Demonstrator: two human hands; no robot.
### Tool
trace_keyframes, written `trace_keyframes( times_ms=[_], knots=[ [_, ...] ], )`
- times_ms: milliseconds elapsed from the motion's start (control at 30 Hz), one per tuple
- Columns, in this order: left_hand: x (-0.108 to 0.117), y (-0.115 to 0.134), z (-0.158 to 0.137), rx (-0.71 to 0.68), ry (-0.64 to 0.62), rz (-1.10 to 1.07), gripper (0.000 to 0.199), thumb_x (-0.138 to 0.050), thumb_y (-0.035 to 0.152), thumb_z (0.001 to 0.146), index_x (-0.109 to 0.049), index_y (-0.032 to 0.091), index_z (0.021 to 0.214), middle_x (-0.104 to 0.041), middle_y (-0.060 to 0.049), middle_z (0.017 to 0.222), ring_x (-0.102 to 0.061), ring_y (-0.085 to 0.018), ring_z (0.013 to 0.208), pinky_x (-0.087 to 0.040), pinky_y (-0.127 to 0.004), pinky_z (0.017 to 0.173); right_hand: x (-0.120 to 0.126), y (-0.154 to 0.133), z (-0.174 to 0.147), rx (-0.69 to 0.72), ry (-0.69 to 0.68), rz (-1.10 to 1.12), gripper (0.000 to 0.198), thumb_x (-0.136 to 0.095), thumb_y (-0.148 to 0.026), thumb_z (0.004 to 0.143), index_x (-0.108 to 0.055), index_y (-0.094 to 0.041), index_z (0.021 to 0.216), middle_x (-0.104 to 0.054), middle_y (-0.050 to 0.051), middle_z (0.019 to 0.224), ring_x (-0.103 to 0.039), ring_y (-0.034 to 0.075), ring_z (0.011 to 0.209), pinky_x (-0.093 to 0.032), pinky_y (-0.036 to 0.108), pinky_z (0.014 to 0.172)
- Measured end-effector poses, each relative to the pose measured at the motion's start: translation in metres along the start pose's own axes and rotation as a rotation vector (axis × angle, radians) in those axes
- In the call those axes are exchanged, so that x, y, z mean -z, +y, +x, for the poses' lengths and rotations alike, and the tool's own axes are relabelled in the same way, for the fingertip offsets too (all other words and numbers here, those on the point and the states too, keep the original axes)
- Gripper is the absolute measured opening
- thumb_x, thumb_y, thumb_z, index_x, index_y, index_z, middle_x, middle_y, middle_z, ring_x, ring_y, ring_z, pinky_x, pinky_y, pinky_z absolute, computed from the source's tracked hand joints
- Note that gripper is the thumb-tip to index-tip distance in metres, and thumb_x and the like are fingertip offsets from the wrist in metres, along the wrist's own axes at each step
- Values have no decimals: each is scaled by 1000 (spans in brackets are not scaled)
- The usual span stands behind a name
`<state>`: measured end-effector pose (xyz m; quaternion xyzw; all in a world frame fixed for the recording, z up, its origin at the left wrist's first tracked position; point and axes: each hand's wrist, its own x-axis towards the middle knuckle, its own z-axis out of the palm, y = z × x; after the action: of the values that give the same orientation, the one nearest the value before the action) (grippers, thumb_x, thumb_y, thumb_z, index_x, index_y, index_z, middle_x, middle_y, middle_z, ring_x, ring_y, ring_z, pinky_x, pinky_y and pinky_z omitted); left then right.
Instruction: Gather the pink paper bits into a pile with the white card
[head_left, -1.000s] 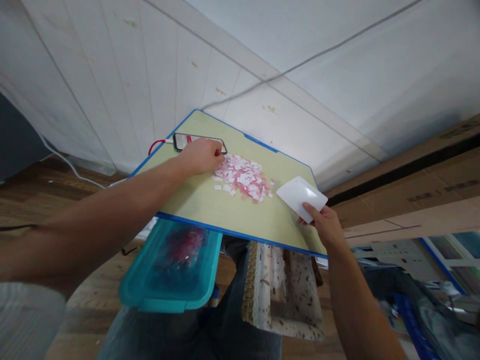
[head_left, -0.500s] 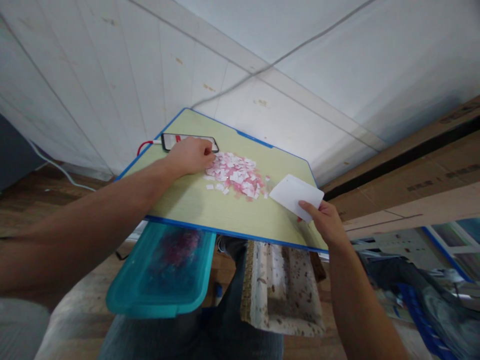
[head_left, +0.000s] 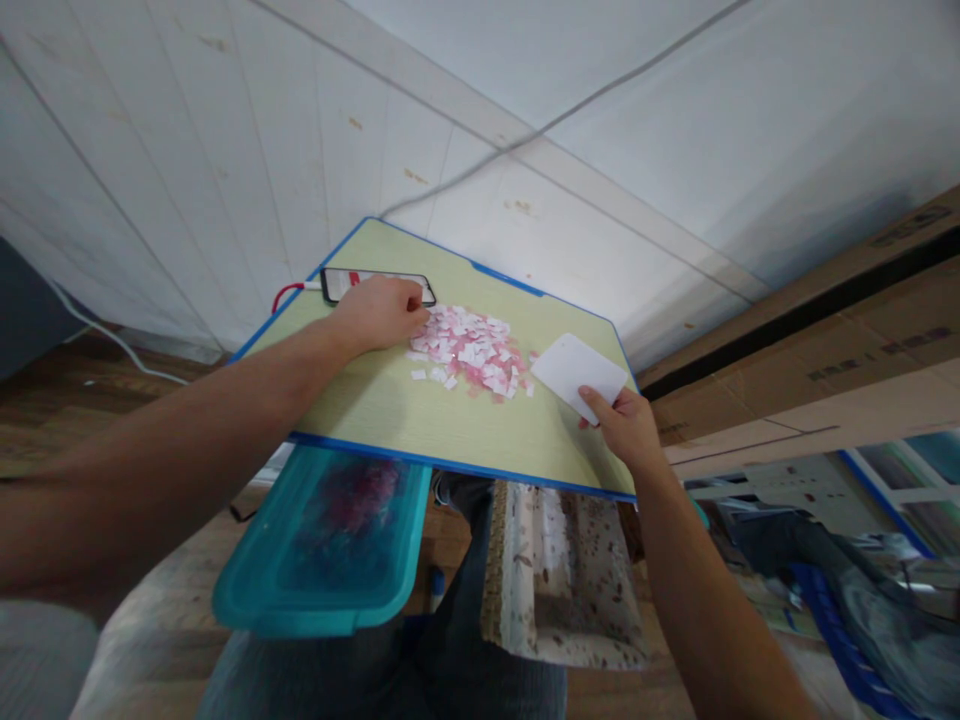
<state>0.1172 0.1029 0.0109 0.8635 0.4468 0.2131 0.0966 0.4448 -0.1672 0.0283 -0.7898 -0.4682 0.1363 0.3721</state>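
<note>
A heap of small white and pink paper-like pieces (head_left: 476,350) lies spread on the pale yellow table (head_left: 420,425). At the heap's upper left edge is my left hand (head_left: 382,312), its fingers curled together; whatever they may hold is too small to make out. Partly under that hand's outline lies a phone (head_left: 335,284) with its screen lit. My right hand (head_left: 626,422) grips a flat white card (head_left: 574,370) by its lower right part, thumb on top. The card is tilted just right of the heap, its left corner close to the pieces.
Below the table's front edge stand a teal plastic bin (head_left: 307,600) with dark reddish contents and a patterned fabric-lined basket (head_left: 592,640) at its right. Large cardboard boxes (head_left: 847,370) lean at the right. A red and white cable (head_left: 289,290) runs to the phone.
My right hand has moved the white card a little left and up, nearer the heap. The left hand has stayed in place.
</note>
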Motion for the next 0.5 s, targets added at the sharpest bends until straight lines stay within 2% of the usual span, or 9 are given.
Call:
trace_keyframes(
  times_ms=[100, 233, 400, 500],
  knots=[
    [1, 2, 0, 10, -7, 0, 28, -59, 43, 80, -78, 23, 89, -77, -10, 85, -71, -30, 89, -48, -35, 71, 5, -4, -4, 19, 39, -27, 49, -69, -63, 86, -75, -15, 82, -73, 7, 64, -65, 22, 59, -48, 30, 57],
    [1, 2, -1, 8, -3, -3, 29, -59, 43, 80, -78, 23, 89, -77, -10, 86, -71, -31, 90, -49, -36, 73, 11, -3, -7, 10, -28, -9, 47, -71, -61, 86, -77, -15, 88, -76, 8, 71, -69, 24, 64, -51, 32, 61],
    [1, 2, 0, -4, -9, -4, 29, -59, 43, 81, -78, 23, 88, -77, -10, 87, -71, -30, 89, -48, -36, 71, 13, 3, -7, -13, 13, -28, 45, -71, -60, 85, -78, -15, 91, -77, 8, 73, -70, 25, 65, -52, 33, 62],
    [1, 2, 0, 0, -2, 2, 28, -59, 43, 80, -77, 23, 87, -77, -9, 86, -71, -30, 90, -48, -35, 71, 14, 0, -10, -2, -12, -9, 44, -71, -58, 86, -78, -16, 91, -77, 8, 74, -70, 25, 64, -52, 33, 62]
  ],
)
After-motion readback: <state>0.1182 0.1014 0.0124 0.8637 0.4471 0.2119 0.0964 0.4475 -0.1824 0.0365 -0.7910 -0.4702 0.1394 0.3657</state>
